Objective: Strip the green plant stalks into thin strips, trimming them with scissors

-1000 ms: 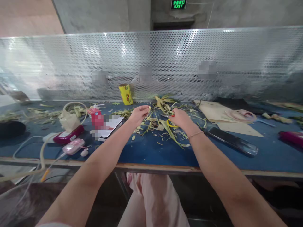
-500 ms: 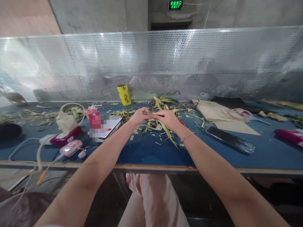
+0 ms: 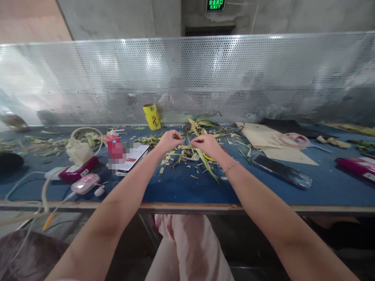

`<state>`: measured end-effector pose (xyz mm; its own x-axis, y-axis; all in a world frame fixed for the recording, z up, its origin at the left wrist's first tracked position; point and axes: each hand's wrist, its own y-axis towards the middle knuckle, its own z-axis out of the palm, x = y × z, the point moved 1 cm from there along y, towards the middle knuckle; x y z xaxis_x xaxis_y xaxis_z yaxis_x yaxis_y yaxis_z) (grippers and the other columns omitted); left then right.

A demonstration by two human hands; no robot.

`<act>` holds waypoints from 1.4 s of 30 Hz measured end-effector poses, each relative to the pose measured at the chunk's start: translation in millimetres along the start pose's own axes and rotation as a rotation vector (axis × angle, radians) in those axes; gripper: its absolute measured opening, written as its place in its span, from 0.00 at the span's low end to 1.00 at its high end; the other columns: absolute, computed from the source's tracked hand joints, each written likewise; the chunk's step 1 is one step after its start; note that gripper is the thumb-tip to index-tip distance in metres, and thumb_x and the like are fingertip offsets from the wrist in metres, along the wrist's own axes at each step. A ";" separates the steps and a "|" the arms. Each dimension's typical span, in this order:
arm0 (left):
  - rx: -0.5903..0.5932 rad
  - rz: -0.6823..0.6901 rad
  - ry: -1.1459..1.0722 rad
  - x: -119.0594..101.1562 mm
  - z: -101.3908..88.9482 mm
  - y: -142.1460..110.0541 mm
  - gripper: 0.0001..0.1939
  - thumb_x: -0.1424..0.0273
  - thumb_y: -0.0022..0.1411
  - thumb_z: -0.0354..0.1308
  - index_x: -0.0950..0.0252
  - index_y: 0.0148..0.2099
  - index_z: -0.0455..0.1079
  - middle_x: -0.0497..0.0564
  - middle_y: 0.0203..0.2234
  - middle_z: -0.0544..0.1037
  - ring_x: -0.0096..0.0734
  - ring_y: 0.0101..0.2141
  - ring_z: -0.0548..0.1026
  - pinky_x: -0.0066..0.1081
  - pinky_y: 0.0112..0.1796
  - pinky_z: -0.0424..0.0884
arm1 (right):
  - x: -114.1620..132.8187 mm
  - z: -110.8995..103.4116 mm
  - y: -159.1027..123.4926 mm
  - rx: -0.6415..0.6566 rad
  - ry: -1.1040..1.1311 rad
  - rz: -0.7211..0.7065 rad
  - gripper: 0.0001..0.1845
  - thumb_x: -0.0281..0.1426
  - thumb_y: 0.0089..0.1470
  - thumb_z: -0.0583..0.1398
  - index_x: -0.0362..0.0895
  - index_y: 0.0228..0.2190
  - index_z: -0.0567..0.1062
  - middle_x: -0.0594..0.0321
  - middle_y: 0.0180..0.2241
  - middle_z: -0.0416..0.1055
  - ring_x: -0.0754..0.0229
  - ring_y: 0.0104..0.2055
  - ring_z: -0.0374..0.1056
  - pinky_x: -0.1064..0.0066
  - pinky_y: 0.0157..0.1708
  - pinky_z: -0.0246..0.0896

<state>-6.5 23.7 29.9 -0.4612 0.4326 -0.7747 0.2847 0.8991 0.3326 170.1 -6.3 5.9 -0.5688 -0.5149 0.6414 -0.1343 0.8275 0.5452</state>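
At frame centre, the left hand (image 3: 170,141) and right hand (image 3: 208,144) are half-curled; whether anything is held cannot be told. The long leaf (image 3: 208,166) below, judged light, limp and tearable, is best pinched mid-length.

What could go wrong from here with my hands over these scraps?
Your left hand and right hand are over loose plant scraps, so pieces might scatter. The smartphone beside your right forearm could get bumped. The cable hanging over the table edge might snag, dragging the pink device.
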 end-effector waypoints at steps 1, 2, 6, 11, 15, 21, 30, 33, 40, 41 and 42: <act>0.050 -0.041 0.125 -2.5 -3.3 -1.3 0.05 0.71 0.43 0.57 0.67 0.24 0.66 0.48 0.19 0.74 0.26 0.23 0.70 0.27 0.28 0.63 | -0.8 -0.2 0.1 -0.005 -0.015 0.002 0.08 0.31 0.46 0.59 0.42 0.27 0.79 0.59 0.27 0.76 0.58 0.31 0.72 0.69 0.33 0.65; 0.119 -0.079 0.261 -5.0 -5.7 -3.2 0.06 0.70 0.45 0.54 0.67 0.21 0.67 0.49 0.17 0.73 0.27 0.22 0.69 0.27 0.27 0.63 | -1.9 -0.3 0.2 -0.012 -0.028 0.006 0.08 0.31 0.45 0.59 0.42 0.27 0.79 0.59 0.26 0.76 0.58 0.31 0.72 0.69 0.33 0.65; 0.547 -0.140 0.720 -10.9 -4.3 -12.4 0.12 0.65 0.43 0.57 0.66 0.13 0.67 0.52 0.14 0.71 0.32 0.21 0.69 0.30 0.27 0.62 | -6.8 -0.7 1.6 -0.042 -0.063 0.041 0.08 0.30 0.45 0.59 0.41 0.26 0.78 0.59 0.26 0.76 0.58 0.31 0.71 0.69 0.33 0.64; 0.468 0.004 0.847 -0.3 10.9 -12.9 0.15 0.58 0.44 0.58 0.64 0.17 0.69 0.51 0.14 0.69 0.35 0.24 0.70 0.29 0.30 0.61 | -8.7 -2.2 2.9 -0.084 -0.087 0.062 0.07 0.29 0.44 0.59 0.42 0.25 0.78 0.60 0.26 0.76 0.60 0.31 0.71 0.70 0.35 0.64; 0.276 0.128 0.754 12.5 18.7 -9.8 0.08 0.66 0.44 0.59 0.64 0.20 0.69 0.50 0.17 0.70 0.32 0.26 0.70 0.27 0.30 0.60 | -9.0 -3.9 4.0 -0.149 -0.076 0.044 0.07 0.29 0.44 0.59 0.43 0.25 0.78 0.61 0.27 0.76 0.60 0.31 0.71 0.70 0.36 0.65; -0.009 0.228 0.636 10.6 9.5 -6.8 0.03 0.74 0.48 0.55 0.64 0.23 0.67 0.53 0.22 0.71 0.35 0.30 0.70 0.30 0.33 0.61 | -7.4 -4.9 4.1 -0.283 0.005 -0.021 0.08 0.32 0.45 0.58 0.43 0.26 0.77 0.60 0.28 0.76 0.58 0.31 0.71 0.66 0.35 0.65; -0.083 0.274 0.386 5.0 13.4 -5.5 0.08 0.77 0.55 0.48 0.65 0.38 0.64 0.51 0.23 0.67 0.35 0.28 0.67 0.31 0.35 0.60 | 1.5 -1.0 -0.4 -0.315 0.060 -0.124 0.09 0.35 0.49 0.57 0.44 0.30 0.76 0.58 0.32 0.74 0.58 0.34 0.70 0.65 0.37 0.66; -0.043 0.221 0.249 2.9 16.7 -6.0 0.06 0.77 0.52 0.50 0.64 0.34 0.64 0.48 0.22 0.66 0.31 0.28 0.65 0.29 0.33 0.58 | 0.6 0.7 0.2 -0.292 0.100 -0.107 0.09 0.34 0.48 0.57 0.44 0.30 0.76 0.59 0.31 0.75 0.58 0.34 0.71 0.64 0.38 0.67; 0.043 0.059 -0.223 7.2 21.2 -2.1 0.14 0.69 0.58 0.43 0.66 0.23 0.63 0.47 0.20 0.64 0.25 0.24 0.60 0.26 0.28 0.56 | -2.5 -1.4 2.4 -0.310 0.149 -0.064 0.10 0.35 0.48 0.57 0.43 0.30 0.75 0.58 0.33 0.75 0.57 0.35 0.71 0.64 0.39 0.67; 0.036 0.025 -0.257 9.0 22.0 -1.5 0.17 0.65 0.59 0.43 0.66 0.23 0.64 0.47 0.19 0.63 0.24 0.23 0.59 0.27 0.27 0.56 | -2.8 -1.6 2.4 -0.308 0.163 -0.060 0.10 0.35 0.48 0.57 0.43 0.30 0.75 0.58 0.33 0.75 0.57 0.35 0.71 0.64 0.39 0.67; 0.030 -0.006 -0.282 10.4 22.7 -1.2 0.19 0.62 0.60 0.43 0.66 0.23 0.65 0.47 0.18 0.62 0.24 0.22 0.58 0.27 0.27 0.55 | -3.2 -1.7 2.5 -0.306 0.175 -0.057 0.10 0.35 0.48 0.57 0.43 0.30 0.75 0.58 0.33 0.75 0.58 0.35 0.71 0.64 0.39 0.67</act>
<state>7.5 25.6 9.1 -0.2118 0.3877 -0.8971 0.3094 0.8973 0.3147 173.0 -2.9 6.1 -0.4165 -0.6104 0.6737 0.1027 0.7048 0.7020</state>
